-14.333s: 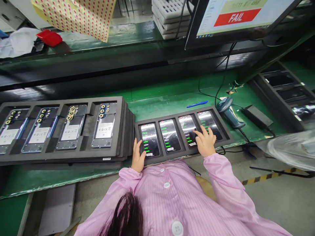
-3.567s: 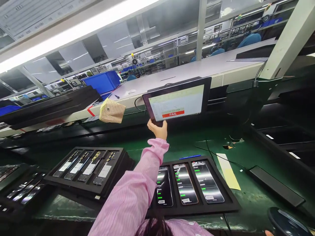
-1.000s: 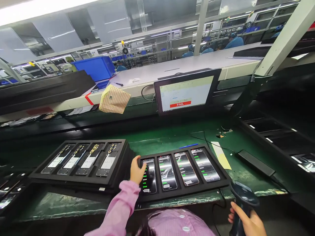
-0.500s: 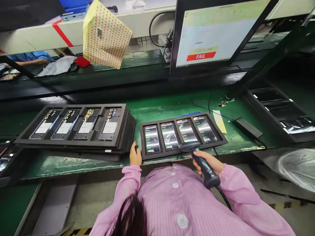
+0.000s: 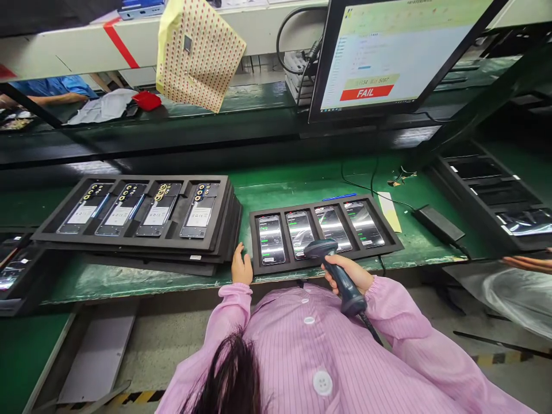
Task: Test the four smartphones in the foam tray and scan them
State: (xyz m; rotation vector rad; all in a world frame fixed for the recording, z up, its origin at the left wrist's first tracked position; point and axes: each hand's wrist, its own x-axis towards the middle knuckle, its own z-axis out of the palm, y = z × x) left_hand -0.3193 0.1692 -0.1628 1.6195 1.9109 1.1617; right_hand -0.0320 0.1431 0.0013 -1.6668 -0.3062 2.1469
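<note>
A flat black tray (image 5: pixel 280 268) is holding four phones (image 5: pixel 271 238) side by side, running from nine to three o'clock. Their dark screens are facing up, shining with green lines. A dark scanner (image 5: pixel 345 284) is leaning over the tray's six o'clock edge, its handle pointing toward five o'clock.

The green bench (image 5: pixel 282 192) carries dark trays (image 5: pixel 172 242), a pen (image 5: pixel 339 196), an adapter (image 5: pixel 439 224).

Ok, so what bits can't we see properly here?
In the head view:
Second phone from the left in the tray: one lower corner is hidden by the scanner in the right hand.
Leftmost phone: its writing is too small to read.
Monitor: cut off by the top edge.
Another person's hand: cut off by the right edge.
</note>
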